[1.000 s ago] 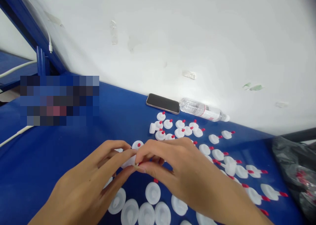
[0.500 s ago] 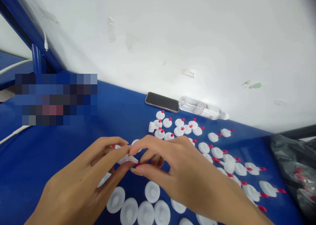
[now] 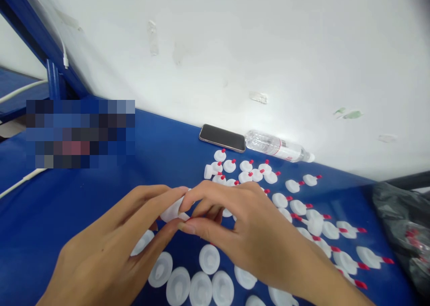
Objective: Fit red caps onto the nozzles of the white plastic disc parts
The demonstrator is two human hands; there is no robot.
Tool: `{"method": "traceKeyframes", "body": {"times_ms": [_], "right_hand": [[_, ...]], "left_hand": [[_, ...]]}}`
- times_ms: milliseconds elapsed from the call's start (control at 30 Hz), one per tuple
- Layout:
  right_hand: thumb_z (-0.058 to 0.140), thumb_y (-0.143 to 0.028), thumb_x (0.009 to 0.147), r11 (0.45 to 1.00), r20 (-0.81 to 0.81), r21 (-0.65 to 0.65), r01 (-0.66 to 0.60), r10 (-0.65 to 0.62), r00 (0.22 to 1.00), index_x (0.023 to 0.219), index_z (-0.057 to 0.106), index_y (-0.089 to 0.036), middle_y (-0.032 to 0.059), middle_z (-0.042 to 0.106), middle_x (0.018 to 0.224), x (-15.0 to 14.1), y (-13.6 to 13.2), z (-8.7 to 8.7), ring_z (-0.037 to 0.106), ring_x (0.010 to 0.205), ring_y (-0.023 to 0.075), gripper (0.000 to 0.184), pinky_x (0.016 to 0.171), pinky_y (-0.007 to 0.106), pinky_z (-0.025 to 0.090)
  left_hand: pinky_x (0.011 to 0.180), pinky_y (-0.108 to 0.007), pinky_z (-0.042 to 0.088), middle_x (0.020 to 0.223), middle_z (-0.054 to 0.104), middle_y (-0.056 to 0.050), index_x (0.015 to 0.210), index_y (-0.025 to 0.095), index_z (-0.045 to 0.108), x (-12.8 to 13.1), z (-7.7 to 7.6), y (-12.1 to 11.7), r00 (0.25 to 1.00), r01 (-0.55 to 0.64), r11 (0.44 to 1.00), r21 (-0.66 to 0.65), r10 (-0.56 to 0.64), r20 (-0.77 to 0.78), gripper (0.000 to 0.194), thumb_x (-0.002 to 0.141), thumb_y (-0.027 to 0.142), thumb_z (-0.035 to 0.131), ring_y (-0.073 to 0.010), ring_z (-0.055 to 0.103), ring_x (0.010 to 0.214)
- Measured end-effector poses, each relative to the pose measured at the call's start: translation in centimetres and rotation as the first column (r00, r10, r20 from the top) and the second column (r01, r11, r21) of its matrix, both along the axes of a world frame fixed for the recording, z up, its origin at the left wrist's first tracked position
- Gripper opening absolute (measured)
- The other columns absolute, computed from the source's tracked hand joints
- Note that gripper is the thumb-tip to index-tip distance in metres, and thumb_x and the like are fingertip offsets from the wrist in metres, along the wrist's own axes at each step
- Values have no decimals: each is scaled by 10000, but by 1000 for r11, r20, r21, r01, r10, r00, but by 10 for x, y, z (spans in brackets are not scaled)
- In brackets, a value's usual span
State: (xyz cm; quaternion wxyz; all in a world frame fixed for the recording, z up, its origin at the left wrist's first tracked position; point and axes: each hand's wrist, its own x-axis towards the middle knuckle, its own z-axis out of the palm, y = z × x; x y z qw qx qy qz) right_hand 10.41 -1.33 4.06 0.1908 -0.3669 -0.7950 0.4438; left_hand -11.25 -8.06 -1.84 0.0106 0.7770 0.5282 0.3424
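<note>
My left hand (image 3: 124, 239) and my right hand (image 3: 242, 230) meet over the blue table (image 3: 60, 216). The left fingers are closed round a white nozzle cap (image 3: 172, 211). My right thumb and forefinger pinch at its tip, where a bit of red shows (image 3: 188, 219). Several white caps without red tips (image 3: 198, 281) lie just below the hands. Several white caps with red tips (image 3: 302, 212) are spread to the right and behind.
A dark phone (image 3: 222, 138) and a clear plastic bottle (image 3: 275, 147) lie against the white wall. A black plastic bag (image 3: 403, 230) sits at the right edge. White cables (image 3: 20, 91) run along the left, by a blue frame post (image 3: 52, 79).
The hands have stayed together, the fingers shifting slightly on the white cap. The view has drifted a little.
</note>
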Motion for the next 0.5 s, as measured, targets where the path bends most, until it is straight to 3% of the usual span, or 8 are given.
{"method": "traceKeyframes", "body": {"times_ms": [233, 333, 400, 500], "right_hand": [[739, -282, 1028, 997, 2, -18, 73, -73, 997, 1012, 705, -278, -121, 730, 766, -6, 1, 0, 649, 646, 75, 37, 695, 225, 474], [746, -355, 1020, 992, 1, -2, 128, -128, 992, 1071, 709, -297, -92, 768, 916, -5, 1, -3, 708, 790, 109, 86, 768, 258, 515], [748, -413, 1015, 987, 2, -24, 159, -159, 987, 1212, 694, -336, -63, 787, 1085, -5, 0, -5, 740, 930, 144, 219, 838, 289, 553], [707, -454, 1042, 976, -47, -180, 126, -137, 990, 1446, 579, -392, -39, 791, 1252, -5, -2, -7, 764, 1084, 176, 428, 957, 342, 586]], "left_hand": [[886, -194, 583, 1257, 786, 101, 1291, 383, 641, 2, -3, 2, 1000, -27, 999, 33, 26, 8, 316, 1046, 202, 558, -135, 774, 1071], [817, -221, 597, 1198, 783, 105, 1302, 410, 657, 4, -2, 0, 987, -89, 994, -70, 98, 128, 247, 1059, 408, 611, -131, 769, 940], [797, -215, 601, 1162, 783, 112, 1299, 418, 671, 6, -1, -1, 970, -114, 985, -129, 138, 199, 278, 1037, 508, 644, -125, 755, 899], [878, -177, 612, 1169, 796, 135, 1271, 421, 692, 7, 0, -1, 964, -82, 988, -128, 111, 241, 272, 1017, 515, 676, -115, 770, 966]]}}
